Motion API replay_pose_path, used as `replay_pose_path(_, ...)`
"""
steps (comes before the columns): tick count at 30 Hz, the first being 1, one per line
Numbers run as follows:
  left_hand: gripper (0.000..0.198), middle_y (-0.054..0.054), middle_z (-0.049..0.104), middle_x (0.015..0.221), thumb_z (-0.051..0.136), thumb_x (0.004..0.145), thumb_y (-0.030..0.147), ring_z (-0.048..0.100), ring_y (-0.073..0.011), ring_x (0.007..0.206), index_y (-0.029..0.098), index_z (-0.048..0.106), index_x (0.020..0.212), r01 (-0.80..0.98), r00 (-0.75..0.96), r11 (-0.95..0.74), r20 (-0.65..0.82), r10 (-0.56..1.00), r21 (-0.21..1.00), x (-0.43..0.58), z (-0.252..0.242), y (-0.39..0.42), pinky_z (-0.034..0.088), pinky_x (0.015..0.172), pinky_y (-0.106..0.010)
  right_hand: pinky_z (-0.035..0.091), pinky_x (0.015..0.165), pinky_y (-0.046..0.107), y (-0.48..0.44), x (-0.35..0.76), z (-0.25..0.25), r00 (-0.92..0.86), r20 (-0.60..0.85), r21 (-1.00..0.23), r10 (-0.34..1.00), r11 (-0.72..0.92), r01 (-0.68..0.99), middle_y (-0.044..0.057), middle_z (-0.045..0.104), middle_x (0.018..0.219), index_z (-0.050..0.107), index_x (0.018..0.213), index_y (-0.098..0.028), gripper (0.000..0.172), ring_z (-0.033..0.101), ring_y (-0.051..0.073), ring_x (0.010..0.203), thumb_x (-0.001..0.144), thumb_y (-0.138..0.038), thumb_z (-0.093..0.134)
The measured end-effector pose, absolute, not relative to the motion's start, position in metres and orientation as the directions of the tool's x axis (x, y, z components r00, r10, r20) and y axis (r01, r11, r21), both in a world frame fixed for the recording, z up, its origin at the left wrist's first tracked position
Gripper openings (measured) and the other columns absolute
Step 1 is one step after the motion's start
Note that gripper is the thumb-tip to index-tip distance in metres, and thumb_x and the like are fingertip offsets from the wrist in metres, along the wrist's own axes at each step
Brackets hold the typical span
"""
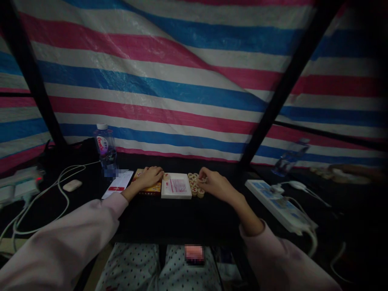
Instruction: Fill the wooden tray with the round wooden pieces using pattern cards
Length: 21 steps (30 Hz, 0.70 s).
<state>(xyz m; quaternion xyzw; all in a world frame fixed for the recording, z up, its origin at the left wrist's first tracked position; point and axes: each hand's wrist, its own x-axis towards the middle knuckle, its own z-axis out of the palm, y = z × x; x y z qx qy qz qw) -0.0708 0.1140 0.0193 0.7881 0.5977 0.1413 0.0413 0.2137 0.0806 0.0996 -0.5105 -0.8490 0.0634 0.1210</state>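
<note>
My left hand (151,177) lies with fingers stretched out over a yellow-orange box (153,189), its fingertips close to the left edge of a shallow white box (176,197). Inside the white box, a wooden Chinese chess piece (166,176) sits in the far left corner, and reddish print shows on the bottom. Right of that box stands a tight group of round Chinese chess pieces (194,189) with red marks. My right hand (214,184) is at the group's right side, thumb and fingers pinched on a Chinese chess piece, mostly hidden by the fingers.
A phone (117,186) and a water bottle (104,149) are left of the boxes. Further left are a white earphone case (72,185), cables and a power strip. On the right lie another power strip (279,206), a bottle (291,157) and more round pieces (323,173).
</note>
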Motion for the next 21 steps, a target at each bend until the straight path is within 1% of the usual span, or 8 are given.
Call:
replay_pose_path(2, 0.044, -0.009, 0.062, 0.117, 0.022, 0.094, 0.040, 0.055, -0.0251, 0.109, 0.021, 0.058, 0.110, 0.933, 0.240, -0.276, 0.174, 0.955, 0.231, -0.071, 0.019, 0.115, 0.037, 0.091, -0.042, 0.030, 0.057, 0.022, 0.087, 0.189, 0.097, -0.505, 0.209, -0.283, 0.837, 0.546, 0.788, 0.002, 0.065, 0.089, 0.051, 0.092, -0.022, 0.016, 0.060, 0.015, 0.076, 0.079, -0.028, 0.059)
replay_pose_path(4, 0.043, -0.008, 0.062, 0.116, 0.022, 0.094, 0.040, 0.055, -0.0249, 0.109, 0.022, 0.058, 0.110, 0.936, 0.236, -0.272, 0.174, 0.956, 0.224, -0.071, 0.019, 0.115, 0.037, 0.092, -0.042, 0.030, 0.058, 0.022, 0.096, 0.166, 0.083, -0.519, 0.260, -0.309, 0.814, 0.579, 0.754, 0.001, 0.065, 0.088, 0.051, 0.091, -0.022, 0.015, 0.060, 0.015, 0.076, 0.080, -0.028, 0.059)
replay_pose_path(7, 0.043, -0.008, 0.063, 0.114, 0.023, 0.094, 0.041, 0.055, -0.0248, 0.108, 0.022, 0.058, 0.111, 0.938, 0.239, -0.272, 0.170, 0.956, 0.213, -0.071, 0.018, 0.117, 0.036, 0.092, -0.043, 0.032, 0.062, 0.022, 0.112, 0.143, 0.053, -0.565, 0.247, -0.321, 0.787, 0.617, 0.719, 0.003, 0.065, 0.087, 0.052, 0.090, -0.020, 0.012, 0.060, 0.015, 0.079, 0.081, -0.025, 0.058)
replay_pose_path(11, 0.043, -0.008, 0.063, 0.115, 0.022, 0.095, 0.040, 0.055, -0.0252, 0.109, 0.021, 0.057, 0.112, 0.937, 0.244, -0.277, 0.170, 0.955, 0.213, -0.071, 0.019, 0.116, 0.036, 0.092, -0.043, 0.034, 0.067, 0.023, 0.123, 0.140, 0.027, -0.619, 0.258, -0.282, 0.742, 0.671, 0.686, 0.004, 0.065, 0.087, 0.052, 0.091, -0.018, 0.015, 0.059, 0.016, 0.081, 0.081, -0.025, 0.060)
replay_pose_path(15, 0.044, -0.009, 0.062, 0.118, 0.022, 0.094, 0.040, 0.055, -0.0257, 0.109, 0.020, 0.058, 0.112, 0.935, 0.242, -0.276, 0.166, 0.956, 0.222, -0.071, 0.022, 0.113, 0.036, 0.092, -0.043, 0.034, 0.070, 0.025, 0.123, 0.144, 0.026, -0.607, 0.293, -0.216, 0.739, 0.670, 0.711, 0.005, 0.063, 0.089, 0.053, 0.092, -0.017, 0.016, 0.057, 0.016, 0.083, 0.083, -0.028, 0.059)
replay_pose_path(18, 0.044, -0.009, 0.062, 0.117, 0.023, 0.094, 0.041, 0.055, -0.0253, 0.108, 0.021, 0.058, 0.111, 0.936, 0.239, -0.271, 0.160, 0.958, 0.222, -0.070, 0.023, 0.112, 0.037, 0.092, -0.042, 0.033, 0.073, 0.026, 0.121, 0.143, 0.029, -0.588, 0.297, -0.160, 0.752, 0.647, 0.746, 0.005, 0.062, 0.088, 0.056, 0.090, -0.017, 0.012, 0.055, 0.017, 0.083, 0.083, -0.026, 0.059)
replay_pose_path(21, 0.044, -0.009, 0.063, 0.116, 0.023, 0.094, 0.041, 0.055, -0.0248, 0.108, 0.021, 0.058, 0.111, 0.939, 0.237, -0.267, 0.153, 0.959, 0.216, -0.070, 0.023, 0.112, 0.037, 0.092, -0.041, 0.032, 0.074, 0.027, 0.121, 0.140, 0.029, -0.598, 0.297, -0.138, 0.744, 0.653, 0.745, 0.004, 0.064, 0.086, 0.059, 0.084, -0.017, 0.006, 0.054, 0.017, 0.084, 0.083, -0.023, 0.059)
